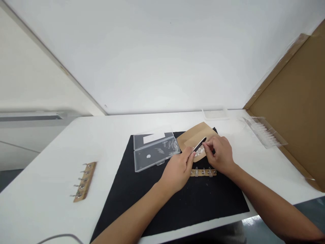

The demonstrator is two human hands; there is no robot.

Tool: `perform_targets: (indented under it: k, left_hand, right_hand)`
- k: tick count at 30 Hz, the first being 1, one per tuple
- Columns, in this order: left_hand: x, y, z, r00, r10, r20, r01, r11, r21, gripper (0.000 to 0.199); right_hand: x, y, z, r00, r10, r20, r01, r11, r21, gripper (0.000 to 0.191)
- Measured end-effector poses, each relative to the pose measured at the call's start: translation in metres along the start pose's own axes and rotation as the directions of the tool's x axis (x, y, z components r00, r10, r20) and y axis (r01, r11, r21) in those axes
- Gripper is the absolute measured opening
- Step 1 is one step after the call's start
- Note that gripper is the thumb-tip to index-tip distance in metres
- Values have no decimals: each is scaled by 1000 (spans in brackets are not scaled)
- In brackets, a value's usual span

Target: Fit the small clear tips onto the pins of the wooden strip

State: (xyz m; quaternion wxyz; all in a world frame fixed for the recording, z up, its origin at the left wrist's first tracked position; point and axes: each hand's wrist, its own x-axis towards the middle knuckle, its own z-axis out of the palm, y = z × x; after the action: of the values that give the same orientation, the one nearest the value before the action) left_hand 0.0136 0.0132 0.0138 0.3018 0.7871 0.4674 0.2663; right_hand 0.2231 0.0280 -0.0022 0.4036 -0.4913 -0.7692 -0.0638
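My left hand (178, 169) is closed around a thin black-and-white file (199, 144), which points up and to the right. Close to the file's far end, my right hand (219, 153) is pinched; whatever lies between its fingertips is too small to make out. Beneath both hands is a brown paper piece (196, 132) with small white bits (199, 151) on it. A wooden strip (200, 172) with clear nail tips standing on it lies just below, on the black mat (193, 206). Left of my hands, an open clear case (144, 159) holds several clear tips.
A second wooden strip (85, 182) with clips lies on the white table (58, 159) at the left. Toward the back right are a clear tray (215, 114) and a box of tips (266, 133), beside a cardboard panel (294, 101).
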Motion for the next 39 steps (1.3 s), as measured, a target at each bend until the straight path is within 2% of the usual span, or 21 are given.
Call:
perform_targets:
  k: [2, 6, 11, 15, 18, 22, 26, 30, 33, 37, 39]
  left_hand:
    - [0, 1, 0, 1000, -12, 1, 12, 1000, -8, 29]
    - [-1, 1, 1, 1000, -21, 5, 21, 1000, -3, 29]
    - [-1, 3, 1, 1000, -25, 9, 25, 1000, -9, 27]
    - [-1, 3, 1, 1000, -22, 10, 22, 999, 27, 28]
    - [-1, 2, 1, 999, -32, 1, 32, 998, 57, 28]
    - [-3, 2, 1, 1000, -18, -3, 18, 996, 89, 29]
    - [-4, 3, 1, 1000, -10, -13, 11, 996, 94, 28]
    - [-4, 5, 0, 999, 4, -32, -1, 998, 69, 28]
    - [-4, 6, -1, 999, 11, -45, -9, 999, 48, 28]
    - [-3, 5, 0, 999, 4, -44, -2, 999, 50, 28]
    - [-3, 4, 0, 999, 7, -39, -5, 998, 56, 28]
  right_hand:
    - [1, 0, 0, 1000, 7, 1, -7, 1000, 18, 27]
    - [1, -1, -1, 992, -91, 83, 84, 993, 85, 27]
    - [3, -4, -4, 998, -48, 43, 48, 999, 17, 28]
    - [3, -6, -6, 986, -141, 89, 140, 990, 18, 29]
    - [4, -5, -7, 993, -113, 35, 114, 993, -32, 28]
    - [7, -3, -8, 986, -129, 105, 128, 992, 24, 28]
    - [8, -3, -9, 995, -86, 49, 87, 996, -13, 27]
    - [8, -6, -9, 981, -165, 101, 161, 986, 44, 27]
    - [9, -7, -10, 993, -114, 29, 114, 994, -2, 27]
    - [9, -7, -9, 984, -147, 104, 144, 989, 40, 28]
    - [9, -6, -8, 986, -136, 92, 135, 991, 19, 28]
